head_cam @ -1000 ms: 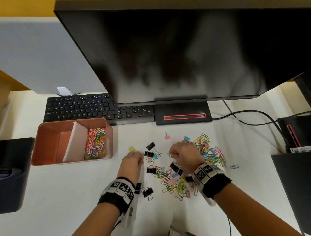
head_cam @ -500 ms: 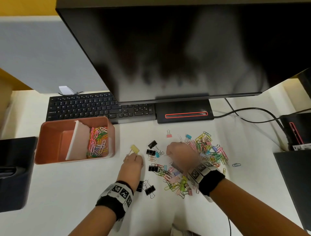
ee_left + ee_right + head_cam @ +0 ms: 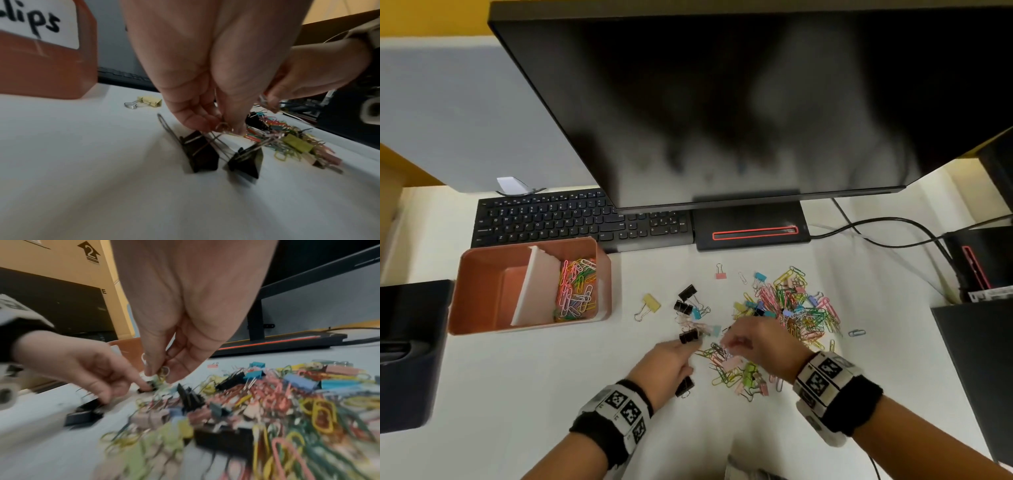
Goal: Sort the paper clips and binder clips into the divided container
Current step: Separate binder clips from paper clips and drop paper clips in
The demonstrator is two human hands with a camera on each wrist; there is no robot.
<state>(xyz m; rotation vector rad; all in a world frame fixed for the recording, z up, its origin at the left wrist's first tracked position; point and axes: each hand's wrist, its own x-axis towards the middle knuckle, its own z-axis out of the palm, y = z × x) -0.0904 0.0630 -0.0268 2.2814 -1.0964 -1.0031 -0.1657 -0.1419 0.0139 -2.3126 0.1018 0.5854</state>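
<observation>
The orange divided container (image 3: 482,263) stands at the left; its right compartment holds coloured paper clips (image 3: 577,291), and the left one looks bare. A mixed pile of paper clips and binder clips (image 3: 791,308) lies mid-desk. My left hand (image 3: 671,363) is at the pile's near left edge. In the left wrist view its fingertips (image 3: 197,123) pinch a wire handle of two black binder clips (image 3: 199,151) lying on the desk. My right hand (image 3: 756,342) hovers just right of it, pinching a few paper clips (image 3: 163,371) above the pile.
A black keyboard (image 3: 571,219) and a monitor base (image 3: 753,229) sit behind the work area, under a large dark monitor (image 3: 756,102). A yellow binder clip (image 3: 650,303) lies alone between container and pile. Dark objects flank both desk edges; cables (image 3: 893,236) run at the right.
Both hands have drawn back toward me, from the far part of the pile to its near edge. The left hand left the yellow binder clip's side and came down at the black ones.
</observation>
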